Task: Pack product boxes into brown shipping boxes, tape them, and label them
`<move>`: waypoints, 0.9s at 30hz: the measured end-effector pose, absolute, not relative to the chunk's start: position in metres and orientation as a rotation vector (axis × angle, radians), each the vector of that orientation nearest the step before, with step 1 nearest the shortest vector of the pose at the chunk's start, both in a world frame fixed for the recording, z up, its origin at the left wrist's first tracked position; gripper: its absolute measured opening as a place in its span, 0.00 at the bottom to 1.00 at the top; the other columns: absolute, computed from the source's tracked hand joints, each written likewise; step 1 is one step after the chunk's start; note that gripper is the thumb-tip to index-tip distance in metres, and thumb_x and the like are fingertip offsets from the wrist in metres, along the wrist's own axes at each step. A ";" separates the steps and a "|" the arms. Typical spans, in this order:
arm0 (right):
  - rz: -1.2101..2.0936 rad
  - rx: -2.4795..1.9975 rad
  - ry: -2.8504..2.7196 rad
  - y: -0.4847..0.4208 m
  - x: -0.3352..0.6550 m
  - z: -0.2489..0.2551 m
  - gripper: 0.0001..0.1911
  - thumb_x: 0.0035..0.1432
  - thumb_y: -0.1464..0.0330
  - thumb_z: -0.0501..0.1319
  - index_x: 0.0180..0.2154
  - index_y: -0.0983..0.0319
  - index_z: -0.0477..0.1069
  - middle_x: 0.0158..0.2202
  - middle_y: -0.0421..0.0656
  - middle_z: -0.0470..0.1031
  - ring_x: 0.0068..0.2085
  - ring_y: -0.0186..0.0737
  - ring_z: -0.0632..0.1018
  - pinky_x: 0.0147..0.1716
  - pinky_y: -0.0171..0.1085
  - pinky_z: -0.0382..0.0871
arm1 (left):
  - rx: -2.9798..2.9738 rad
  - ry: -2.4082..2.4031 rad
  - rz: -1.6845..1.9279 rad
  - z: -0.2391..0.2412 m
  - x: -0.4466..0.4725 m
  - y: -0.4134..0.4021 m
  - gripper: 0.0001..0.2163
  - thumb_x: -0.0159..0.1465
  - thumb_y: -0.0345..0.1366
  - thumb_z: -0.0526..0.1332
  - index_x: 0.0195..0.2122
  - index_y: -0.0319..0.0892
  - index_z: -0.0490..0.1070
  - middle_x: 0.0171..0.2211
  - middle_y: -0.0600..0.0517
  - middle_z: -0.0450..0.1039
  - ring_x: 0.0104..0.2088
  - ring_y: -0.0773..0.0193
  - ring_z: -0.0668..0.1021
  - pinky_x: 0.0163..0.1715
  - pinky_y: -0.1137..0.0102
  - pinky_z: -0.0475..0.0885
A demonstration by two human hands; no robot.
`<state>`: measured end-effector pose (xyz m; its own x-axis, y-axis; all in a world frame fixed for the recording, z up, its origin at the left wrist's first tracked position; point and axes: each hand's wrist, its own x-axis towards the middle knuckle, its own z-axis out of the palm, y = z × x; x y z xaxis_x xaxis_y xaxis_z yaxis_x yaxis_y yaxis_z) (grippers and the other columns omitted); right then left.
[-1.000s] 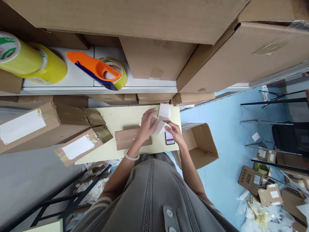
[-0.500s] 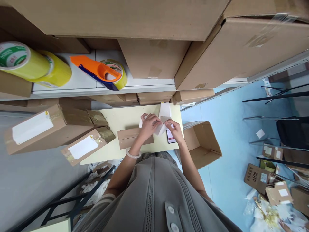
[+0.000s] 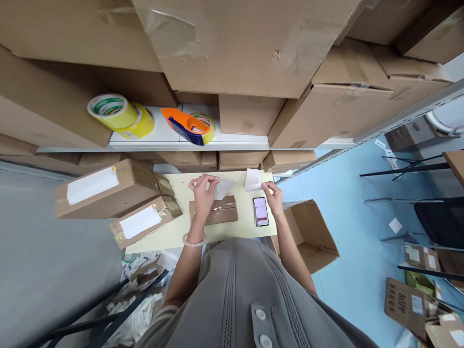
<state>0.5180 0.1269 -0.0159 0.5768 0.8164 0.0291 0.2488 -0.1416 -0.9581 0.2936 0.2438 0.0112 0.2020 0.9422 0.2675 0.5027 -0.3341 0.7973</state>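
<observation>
My left hand (image 3: 202, 194) pinches a white paper label (image 3: 222, 188) and holds it just above a small taped cardboard parcel (image 3: 217, 211) on the pale yellow table (image 3: 181, 227). My right hand (image 3: 272, 195) hovers beside a stack of white labels (image 3: 253, 180) with its fingers curled; what they hold, if anything, is hidden. A phone (image 3: 261, 211) with a lit screen lies flat on the table just below my right hand.
Two long taped parcels with white labels (image 3: 105, 188) (image 3: 143, 222) lie at the table's left. On the shelf above sit yellow tape rolls (image 3: 119, 115) and an orange tape dispenser (image 3: 188, 125) among stacked cartons. An open cardboard box (image 3: 311, 234) stands on the blue floor at right.
My hands have parted: the left drew one label away to the left over the small parcel, the right stayed near the label stack. The camera has tilted, uncovering the phone.
</observation>
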 end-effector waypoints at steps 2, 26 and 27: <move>0.550 -1.692 -0.973 0.126 0.513 -0.013 0.14 0.62 0.56 0.59 0.33 0.59 0.74 0.36 0.43 0.75 0.42 0.43 0.75 0.47 0.43 0.66 | 1.918 1.365 1.097 0.016 0.284 0.236 0.06 0.67 0.38 0.60 0.32 0.46 0.72 0.34 0.54 0.78 0.38 0.61 0.77 0.54 0.60 0.56; 0.917 -1.085 -1.264 0.043 0.318 0.087 0.06 0.62 0.61 0.64 0.37 0.55 0.77 0.41 0.43 0.75 0.46 0.44 0.76 0.51 0.44 0.67 | 2.631 1.477 1.681 0.094 0.174 0.060 0.14 0.66 0.28 0.60 0.46 0.54 0.79 0.34 0.55 0.82 0.33 0.65 0.79 0.57 0.56 0.50; 0.925 -1.071 -1.277 0.042 0.314 0.089 0.06 0.62 0.61 0.64 0.37 0.55 0.77 0.40 0.43 0.75 0.46 0.44 0.76 0.51 0.44 0.67 | 2.611 1.494 1.696 0.095 0.169 0.057 0.14 0.67 0.28 0.60 0.46 0.55 0.79 0.33 0.55 0.82 0.33 0.65 0.78 0.57 0.56 0.50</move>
